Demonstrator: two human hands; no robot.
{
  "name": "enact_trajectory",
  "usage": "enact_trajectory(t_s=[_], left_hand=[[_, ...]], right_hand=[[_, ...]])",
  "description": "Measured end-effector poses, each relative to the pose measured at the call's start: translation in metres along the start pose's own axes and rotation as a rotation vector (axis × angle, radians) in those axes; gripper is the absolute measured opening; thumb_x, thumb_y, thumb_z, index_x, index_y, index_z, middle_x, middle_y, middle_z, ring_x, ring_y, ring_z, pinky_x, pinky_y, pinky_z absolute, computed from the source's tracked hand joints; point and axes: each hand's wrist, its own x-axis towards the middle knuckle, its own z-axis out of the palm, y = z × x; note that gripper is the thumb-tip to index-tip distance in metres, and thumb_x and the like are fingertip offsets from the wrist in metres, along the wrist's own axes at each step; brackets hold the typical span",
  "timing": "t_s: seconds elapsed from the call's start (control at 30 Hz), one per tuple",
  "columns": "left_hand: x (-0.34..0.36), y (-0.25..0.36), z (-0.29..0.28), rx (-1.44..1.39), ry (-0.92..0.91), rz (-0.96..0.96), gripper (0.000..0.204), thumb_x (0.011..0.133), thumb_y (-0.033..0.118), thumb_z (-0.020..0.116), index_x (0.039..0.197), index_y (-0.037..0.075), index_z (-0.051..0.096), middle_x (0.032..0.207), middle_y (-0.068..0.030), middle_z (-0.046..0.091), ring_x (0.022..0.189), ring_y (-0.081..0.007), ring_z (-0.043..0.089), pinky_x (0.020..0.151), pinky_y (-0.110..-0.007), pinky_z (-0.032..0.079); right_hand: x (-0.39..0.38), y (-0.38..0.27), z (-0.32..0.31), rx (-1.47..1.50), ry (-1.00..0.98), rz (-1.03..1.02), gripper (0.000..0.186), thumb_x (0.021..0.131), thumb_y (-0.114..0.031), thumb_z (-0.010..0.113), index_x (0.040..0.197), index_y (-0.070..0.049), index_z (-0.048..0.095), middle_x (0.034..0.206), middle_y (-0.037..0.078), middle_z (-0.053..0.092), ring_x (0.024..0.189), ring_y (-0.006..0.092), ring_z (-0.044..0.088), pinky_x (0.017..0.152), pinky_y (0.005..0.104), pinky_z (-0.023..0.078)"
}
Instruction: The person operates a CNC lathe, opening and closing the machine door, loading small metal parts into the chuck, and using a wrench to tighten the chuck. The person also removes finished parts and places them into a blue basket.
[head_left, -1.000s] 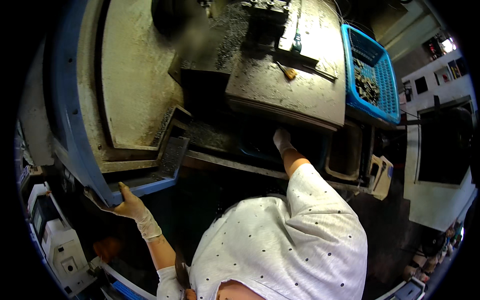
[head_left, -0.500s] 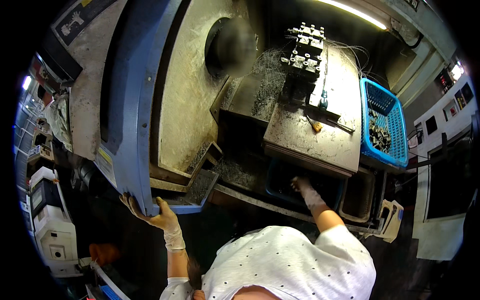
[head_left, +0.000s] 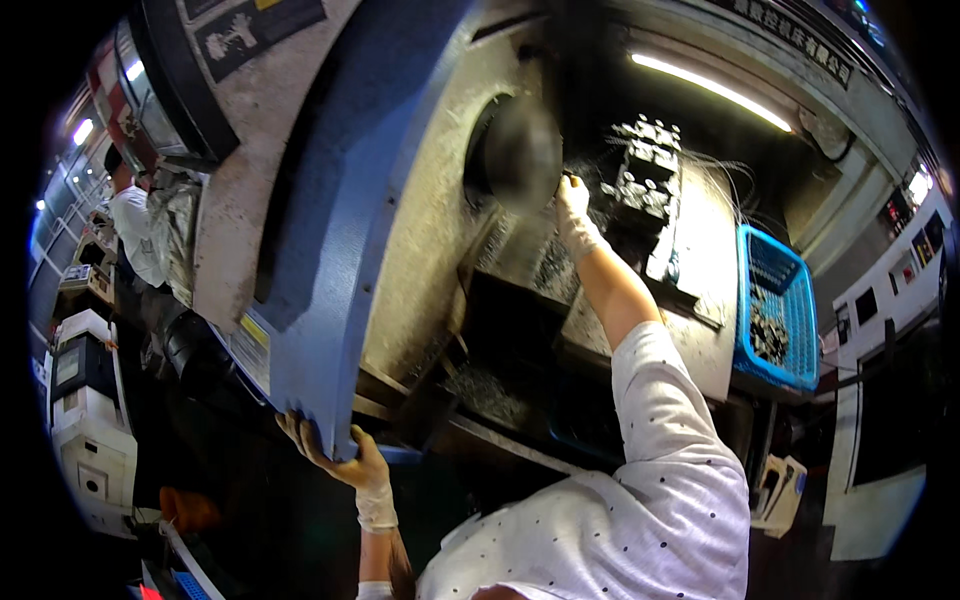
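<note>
My left hand [head_left: 345, 458], in a pale glove, grips the lower edge of the blue machine door [head_left: 330, 310], fingers on the outer side and thumb on the other. My right arm reaches far into the lathe. The gloved right hand [head_left: 573, 205] is closed just at the front of the round chuck [head_left: 522, 155]. What its fingers hold, if anything, is too small and dark to make out. The chuck looks smeared while the wall around it is sharp. Beside the hand, to the right, stands a tool block [head_left: 645, 185] with several bright bolts.
A blue plastic basket [head_left: 800, 345] of small metal parts stands at the right of the metal slide cover [head_left: 710, 345]. Metal shavings [head_left: 490, 390] lie in the machine's bed. A lamp tube [head_left: 710, 92] shines above. Another person [head_left: 135, 220] is at the far left.
My right hand has come up from the dark bin below the slide to the chuck. The left hand stays on the door edge. The view has shifted, and the other person now shows.
</note>
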Motion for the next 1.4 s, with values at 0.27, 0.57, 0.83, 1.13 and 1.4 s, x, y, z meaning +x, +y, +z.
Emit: enact_trajectory(t_s=[0.27,0.57,0.83,1.13,1.4], left_hand=[[-0.003,0.005,-0.002,0.031,-0.023,-0.055,0.048,0.066,0.005,0.046,0.109,0.003,0.027,0.114,-0.0188,0.028,0.107,-0.0358,0.025,0.087,-0.046,0.019],[-0.008,0.004,-0.005,0.069,-0.027,-0.072,0.051,0.062,0.003,0.043,0.110,0.002,0.027,0.115,-0.0184,0.028,0.107,-0.0349,0.025,0.088,-0.046,0.018],[-0.006,0.005,-0.006,0.098,-0.064,-0.097,0.050,0.063,-0.001,0.044,0.109,0.002,0.024,0.112,-0.0187,0.028,0.107,-0.0385,0.023,0.086,-0.052,0.015],[-0.003,0.007,-0.012,0.114,-0.110,-0.040,0.049,0.063,-0.001,0.044,0.108,0.000,0.024,0.111,-0.0186,0.029,0.105,-0.0383,0.026,0.086,-0.052,0.017],[-0.002,0.007,-0.004,-0.020,-0.039,-0.076,0.054,0.056,-0.003,0.045,0.107,0.004,0.027,0.111,-0.0143,0.031,0.108,-0.0379,0.022,0.087,-0.050,0.015]], right_hand=[[0.002,-0.021,-0.012,0.185,-0.227,0.358,0.023,0.069,-0.020,0.051,0.069,0.003,0.053,0.060,0.004,0.053,0.051,0.0098,0.046,0.048,0.0230,0.037],[0.004,-0.001,-0.007,-0.005,-0.128,-0.135,0.021,0.068,-0.015,0.050,0.077,0.003,0.054,0.065,0.009,0.056,0.054,0.0122,0.049,0.052,0.0231,0.039],[0.003,-0.016,-0.008,-0.016,-0.239,0.158,0.020,0.072,-0.015,0.047,0.077,0.003,0.053,0.060,0.006,0.054,0.050,0.0116,0.049,0.045,0.0230,0.038],[0.011,-0.008,-0.002,-0.247,-0.230,-0.147,0.017,0.068,-0.016,0.050,0.067,0.001,0.052,0.055,0.012,0.051,0.047,0.0163,0.047,0.045,0.0272,0.038],[0.005,-0.140,-0.017,-1.608,-0.487,-1.404,0.025,0.070,-0.012,0.040,0.092,0.000,0.045,0.087,0.014,0.051,0.081,0.0222,0.049,0.066,0.0306,0.041]])
